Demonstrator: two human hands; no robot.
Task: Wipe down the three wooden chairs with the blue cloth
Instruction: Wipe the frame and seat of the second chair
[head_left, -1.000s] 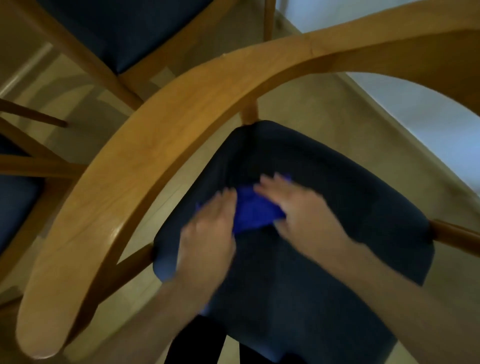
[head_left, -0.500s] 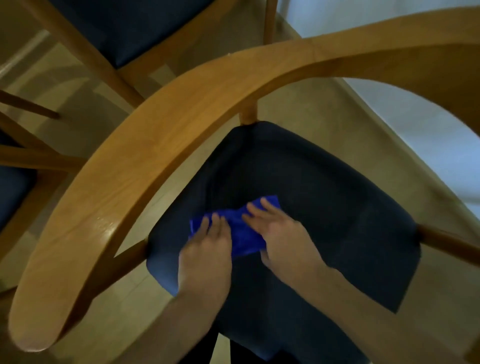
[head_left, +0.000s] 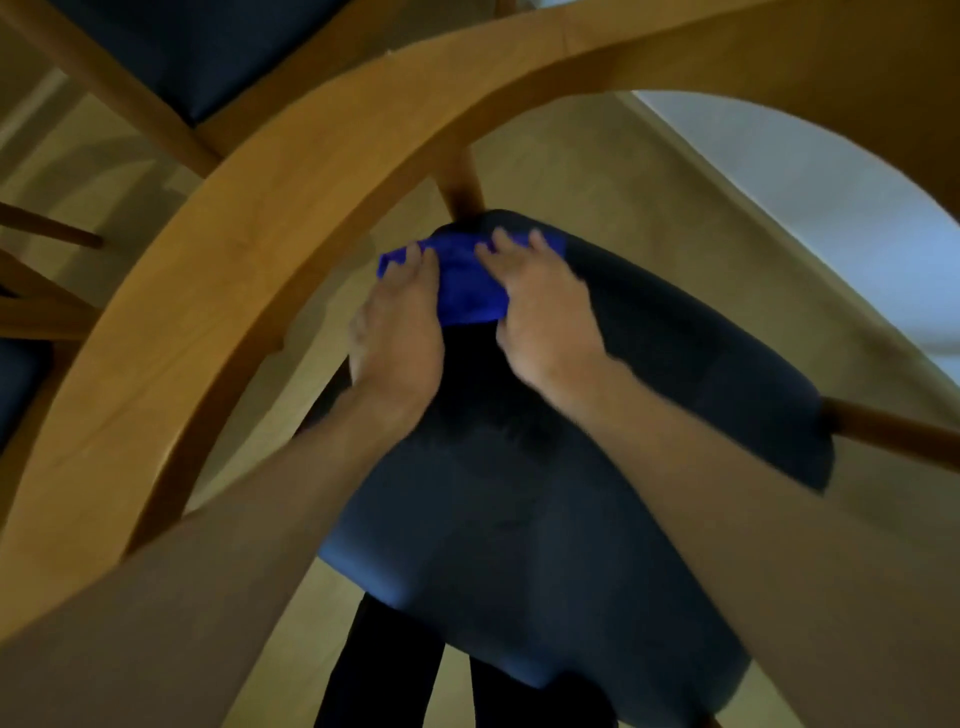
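Note:
The blue cloth (head_left: 470, 283) lies flat on the dark navy seat (head_left: 597, 467) of the nearest wooden chair, close to the seat's far edge by the back post. My left hand (head_left: 397, 332) presses the cloth's left part with straight fingers. My right hand (head_left: 540, 306) presses its right part the same way. The chair's curved wooden backrest (head_left: 249, 249) arches over both hands, from lower left to upper right.
A second wooden chair with a navy seat (head_left: 208, 57) stands at the top left, and part of a third chair (head_left: 31, 322) shows at the left edge. Beige floor (head_left: 597, 171) surrounds them, with a pale wall (head_left: 805, 197) at the right. My dark trouser legs (head_left: 384, 670) show below the seat.
Both hands have pushed the blue cloth across the seat from its left middle to the far edge near the back post. The camera has dipped closer to the chair.

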